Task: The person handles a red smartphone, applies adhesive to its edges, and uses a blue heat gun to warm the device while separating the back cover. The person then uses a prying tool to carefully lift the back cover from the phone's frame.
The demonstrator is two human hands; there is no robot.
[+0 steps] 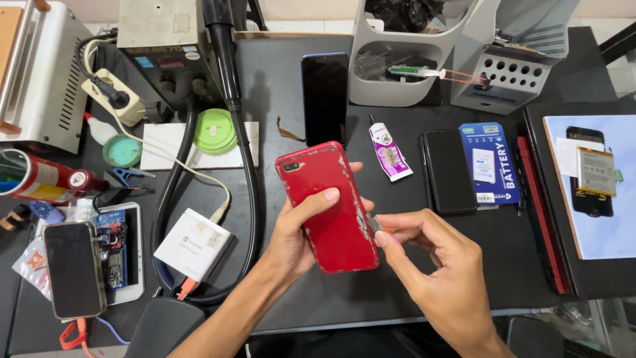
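While the left hand (299,233) grips a glossy red smartphone with a scuffed, worn rear shell (329,205), the device sits above the black work mat (411,265), rear side up, with the camera end pointing away from the person and tilted toward the upper left. The left thumb lies across the rear shell; the remaining fingers wrap beneath it, and their tips show at the phone's right edge. The grip is closed firmly around the phone body.

The right hand (434,265) is positioned at the phone's right edge, near the lower half. Thumb and forefinger are pinched together on a small thin grey tool (375,225), whose tip meets the seam of the rear shell. The exact form of the tool cannot be determined, as the fingers cover most of it.

Surrounding items on the mat:
- A black smartphone with a dark screen (324,98) lies beyond the red phone.
- A small white and purple adhesive tube (390,152) lies to the right of it.
- A flat black rectangular panel (450,171) lies just beside a blue battery package (491,163).
- A white square charger block (193,244) lies left of the left forearm, inside the loop of a thick black hose (248,172).
- A dark-screened phone on a white tray (73,268) rests at the far left.
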